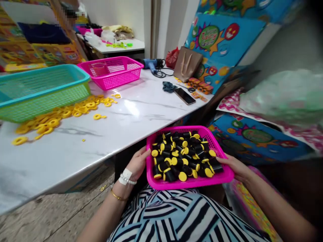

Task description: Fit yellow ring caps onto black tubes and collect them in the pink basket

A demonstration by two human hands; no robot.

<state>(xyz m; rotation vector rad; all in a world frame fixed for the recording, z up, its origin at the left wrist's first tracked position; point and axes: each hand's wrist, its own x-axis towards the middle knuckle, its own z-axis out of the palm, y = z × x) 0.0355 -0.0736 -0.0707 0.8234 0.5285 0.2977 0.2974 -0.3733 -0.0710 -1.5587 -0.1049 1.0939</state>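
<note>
Between my two hands I hold a pink plastic basket (190,184) over my lap, beside the table's front edge. My left hand (138,164) grips its left rim, thumb over the edge. At the right rim, my right hand (233,166) is closed on it with the thumb on top; the other fingers are hidden underneath. Inside the basket lie many small black cylinders with yellow caps (183,175), heaped loosely in all directions.
The white marble-patterned table (136,126) bears yellow ring-shaped plastic pieces (54,122), a turquoise basket (45,89) stacked over a green one, and another pink basket (121,79). A phone (185,96), scissors (191,89), a blue heat gun (152,65) and a paper bag (188,65) lie toward the back. Blue printed boxes (254,136) stand at right.
</note>
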